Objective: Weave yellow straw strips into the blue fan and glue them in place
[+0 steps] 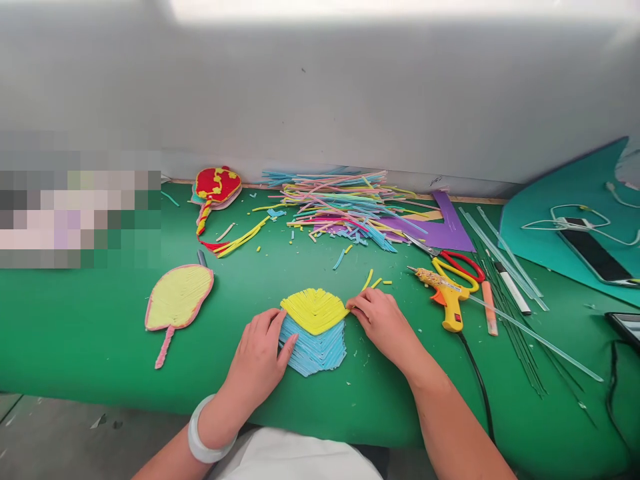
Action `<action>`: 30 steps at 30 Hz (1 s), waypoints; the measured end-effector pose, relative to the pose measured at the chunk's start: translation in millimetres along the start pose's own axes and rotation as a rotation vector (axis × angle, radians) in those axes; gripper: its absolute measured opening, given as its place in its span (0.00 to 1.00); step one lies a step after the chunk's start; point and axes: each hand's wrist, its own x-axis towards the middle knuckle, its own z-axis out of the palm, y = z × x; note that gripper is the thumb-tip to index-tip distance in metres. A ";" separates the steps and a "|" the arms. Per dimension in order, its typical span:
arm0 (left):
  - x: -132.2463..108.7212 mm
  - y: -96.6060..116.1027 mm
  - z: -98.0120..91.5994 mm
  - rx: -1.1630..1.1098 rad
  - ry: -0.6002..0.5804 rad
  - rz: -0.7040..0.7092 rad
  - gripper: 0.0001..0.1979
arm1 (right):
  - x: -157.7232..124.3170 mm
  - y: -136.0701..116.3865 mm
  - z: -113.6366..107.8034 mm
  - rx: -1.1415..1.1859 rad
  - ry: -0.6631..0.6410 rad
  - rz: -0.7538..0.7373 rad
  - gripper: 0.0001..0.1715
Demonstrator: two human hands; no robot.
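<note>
Had farthest left on the smooth green tabletop [245, 280] a flat, pale-yellow, leaf-shaped fan [180, 297] with a pink rim and a fuzzy pink handle. Wore a broad white bangle [197, 433] on the left wrist. Had farther back a rounded red fan [219, 181] with yellow patches and a twisted red-and-yellow handle, a few loose yellow strips [245, 237] fanning out near its lower end. Rested the left hand [263, 350] at the left edge of a flat panel of yellow and sky-blue soft strips [320, 350], thumb spread from the fingers and lying on the blue part. Had this panel at the front middle of the table, between both hands, yellow part farther from the body. Had beyond it a tangled heap of multicoloured thin strips [335, 200]. Pinched with the right hand [383, 323] the right corner of the yellow part, thumb and fingertips together; could not tell the firmness. Had farther right a flat purple sheet [453, 230], red-and-yellow-handled scissors [440, 256], a yellow glue gun [453, 307] with an orange trigger, a white marker [513, 288] and a curved teal sheet [540, 193] bearing a dark-screened phone [595, 247].
</note>
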 end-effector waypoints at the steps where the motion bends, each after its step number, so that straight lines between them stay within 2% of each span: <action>1: 0.1 -0.4 0.6 0.000 0.011 0.002 0.20 | 0.0 -0.3 -0.3 -0.002 0.003 0.000 0.11; 17: 0.5 -5.4 5.8 -0.024 0.048 -0.003 0.18 | 1.4 -2.1 -2.0 0.035 -0.029 0.017 0.10; 30: 1.5 -4.6 3.0 0.028 0.180 0.044 0.15 | 0.5 0.8 3.4 0.001 -0.004 0.008 0.09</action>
